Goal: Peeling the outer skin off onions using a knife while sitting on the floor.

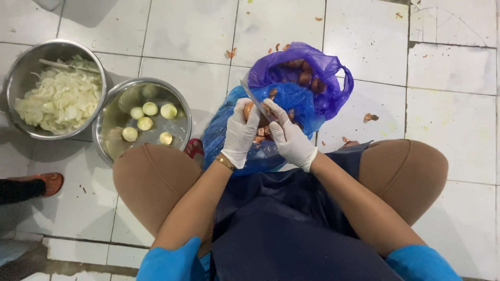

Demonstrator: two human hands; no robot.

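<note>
Left gloved hand [240,132] closed around onion [250,110], mostly hidden in grip, at centre over blue plastic bag [229,135]. Right gloved hand [289,139] clenched, apparently on knife handle; knife blade [251,96] runs toward 11 o'clock across onion. Purple bag of unpeeled onions [307,73] at 1 o'clock. Bowl of peeled onions in water [141,117] at 9 o'clock; bowl of sliced onion [54,91] beyond it.

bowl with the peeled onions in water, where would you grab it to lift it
Grip the steel bowl by its rolled rim, fingers hooked over opposite sides from above. The open top and thin, flared lip give a hold; water and peeled onions inside argue for two hands, kept level. The rim side toward the sliced-onion bowl looks tight.
</note>
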